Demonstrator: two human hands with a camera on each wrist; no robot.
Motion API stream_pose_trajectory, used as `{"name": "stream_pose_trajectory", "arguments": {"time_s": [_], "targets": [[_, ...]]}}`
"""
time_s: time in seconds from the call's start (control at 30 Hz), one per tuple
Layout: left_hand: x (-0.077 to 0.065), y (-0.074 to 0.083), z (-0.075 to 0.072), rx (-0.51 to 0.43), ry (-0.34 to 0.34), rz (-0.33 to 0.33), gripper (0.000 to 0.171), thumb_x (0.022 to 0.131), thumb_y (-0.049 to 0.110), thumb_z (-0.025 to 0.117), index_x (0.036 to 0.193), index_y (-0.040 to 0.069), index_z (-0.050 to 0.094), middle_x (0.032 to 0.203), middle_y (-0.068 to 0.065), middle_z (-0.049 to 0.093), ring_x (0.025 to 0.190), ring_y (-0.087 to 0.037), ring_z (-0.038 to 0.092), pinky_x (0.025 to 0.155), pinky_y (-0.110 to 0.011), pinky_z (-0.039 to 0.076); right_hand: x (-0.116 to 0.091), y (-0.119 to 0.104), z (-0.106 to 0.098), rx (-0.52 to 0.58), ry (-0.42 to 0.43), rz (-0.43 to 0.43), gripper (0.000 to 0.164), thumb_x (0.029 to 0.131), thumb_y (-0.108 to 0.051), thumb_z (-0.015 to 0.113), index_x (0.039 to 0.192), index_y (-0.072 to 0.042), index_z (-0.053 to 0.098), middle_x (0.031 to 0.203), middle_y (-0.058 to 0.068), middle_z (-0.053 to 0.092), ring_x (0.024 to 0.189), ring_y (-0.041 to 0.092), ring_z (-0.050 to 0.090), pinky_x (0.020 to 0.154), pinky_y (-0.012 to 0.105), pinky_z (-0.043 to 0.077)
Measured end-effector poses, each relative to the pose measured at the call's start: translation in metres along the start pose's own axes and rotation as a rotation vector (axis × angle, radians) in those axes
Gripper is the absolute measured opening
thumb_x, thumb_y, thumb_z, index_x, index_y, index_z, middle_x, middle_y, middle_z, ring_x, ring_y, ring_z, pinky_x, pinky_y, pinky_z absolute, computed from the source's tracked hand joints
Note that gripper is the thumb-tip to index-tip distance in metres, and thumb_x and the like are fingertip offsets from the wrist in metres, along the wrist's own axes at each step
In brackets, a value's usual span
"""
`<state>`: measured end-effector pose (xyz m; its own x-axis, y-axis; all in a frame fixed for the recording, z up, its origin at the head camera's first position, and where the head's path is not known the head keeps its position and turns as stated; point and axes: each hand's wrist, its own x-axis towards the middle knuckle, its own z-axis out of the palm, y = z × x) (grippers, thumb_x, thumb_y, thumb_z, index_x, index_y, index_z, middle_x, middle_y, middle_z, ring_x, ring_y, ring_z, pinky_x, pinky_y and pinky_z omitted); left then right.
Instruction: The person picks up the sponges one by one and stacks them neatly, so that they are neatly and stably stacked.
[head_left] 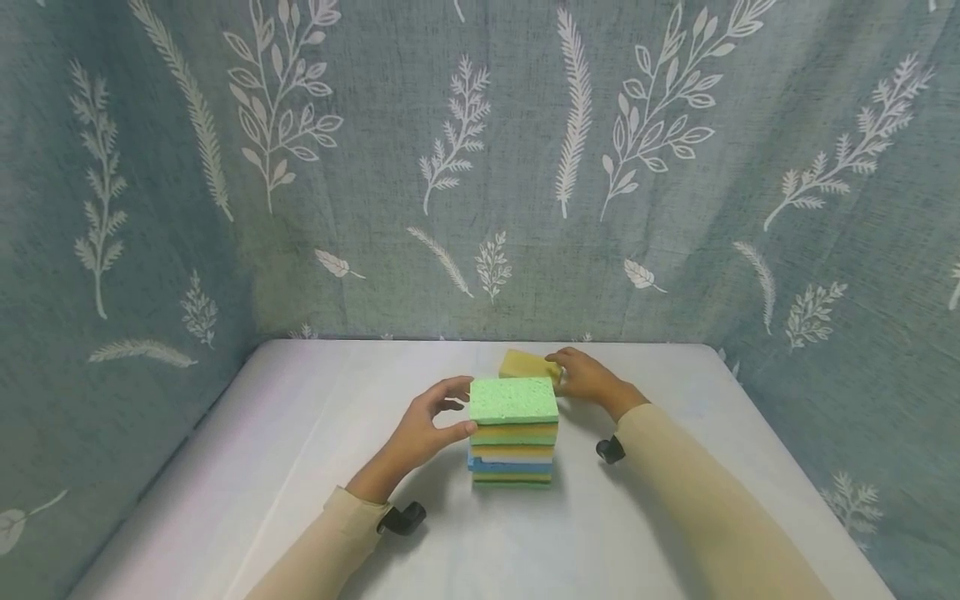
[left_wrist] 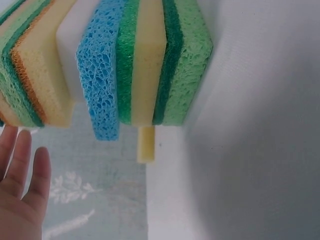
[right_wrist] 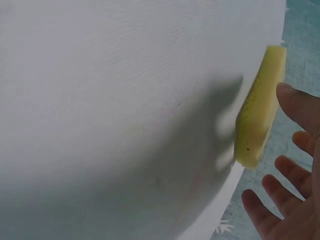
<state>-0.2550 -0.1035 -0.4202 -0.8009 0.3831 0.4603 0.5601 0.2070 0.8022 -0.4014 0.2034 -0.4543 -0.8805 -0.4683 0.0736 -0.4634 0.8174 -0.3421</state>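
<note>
A tall stack of sponges [head_left: 516, 433] stands upright on the table, a light green sponge [head_left: 513, 400] on top and orange, white, blue and green layers beneath. My left hand [head_left: 438, 417] is at the stack's upper left side, thumb and fingers spread around its corner; in the left wrist view its relaxed fingers [left_wrist: 40, 172] reach the upper layers. A yellow sponge [right_wrist: 260, 110] lies behind the stack, partly hidden by it in the head view. My right hand [head_left: 588, 379] is at its right end, the thumb by its face and the other fingers spread apart.
The white table [head_left: 337, 450] runs back to a patterned grey-green curtain [head_left: 525, 167], which also hangs at both sides. Dark wrist devices sit on both sleeves, the left device [head_left: 402, 518] close to the tabletop.
</note>
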Motion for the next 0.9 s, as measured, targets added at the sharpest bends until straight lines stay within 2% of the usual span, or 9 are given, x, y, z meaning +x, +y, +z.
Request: {"name": "stream_pose_trajectory", "arguments": {"time_s": [0.23, 0.5, 0.73, 0.9], "targets": [[0.000, 0.002, 0.000, 0.005, -0.002, -0.010, 0.059, 0.085, 0.006, 0.074, 0.137, -0.004, 0.048, 0.119, -0.017, 0.059, 0.114, -0.044, 0.052, 0.097, -0.057, 0.042, 0.009, -0.002, 0.004, -0.014, -0.055, 0.036, 0.061, 0.085, -0.015, 0.072, 0.141, -0.007, 0.050, 0.139, 0.017, 0.046, 0.128, 0.035, 0.044, 0.105, 0.050, 0.036], [0.001, 0.004, -0.001, 0.004, 0.010, -0.010, 0.062, 0.083, 0.007, 0.076, 0.138, 0.000, 0.048, 0.118, -0.016, 0.059, 0.112, -0.033, 0.054, 0.097, -0.059, 0.041, 0.011, -0.001, 0.008, -0.033, -0.080, 0.067, 0.058, 0.086, -0.011, 0.065, 0.141, -0.005, 0.050, 0.140, 0.018, 0.047, 0.130, 0.035, 0.043, 0.109, 0.047, 0.032], [0.000, 0.004, 0.000, -0.012, 0.001, 0.010, 0.062, 0.083, 0.004, 0.075, 0.137, -0.006, 0.047, 0.119, -0.018, 0.058, 0.113, -0.041, 0.052, 0.096, -0.062, 0.040, 0.010, 0.002, 0.011, -0.010, -0.063, 0.063, 0.054, 0.087, -0.014, 0.066, 0.138, -0.002, 0.052, 0.136, 0.018, 0.051, 0.129, 0.035, 0.045, 0.109, 0.046, 0.033], [0.000, 0.005, 0.000, -0.008, 0.004, 0.004, 0.062, 0.083, 0.005, 0.075, 0.138, -0.004, 0.047, 0.118, -0.018, 0.058, 0.113, -0.042, 0.052, 0.096, -0.062, 0.040, 0.009, 0.003, 0.011, 0.020, -0.043, 0.056, 0.053, 0.087, -0.013, 0.067, 0.137, -0.002, 0.053, 0.135, 0.017, 0.052, 0.126, 0.035, 0.047, 0.107, 0.047, 0.035]]}}
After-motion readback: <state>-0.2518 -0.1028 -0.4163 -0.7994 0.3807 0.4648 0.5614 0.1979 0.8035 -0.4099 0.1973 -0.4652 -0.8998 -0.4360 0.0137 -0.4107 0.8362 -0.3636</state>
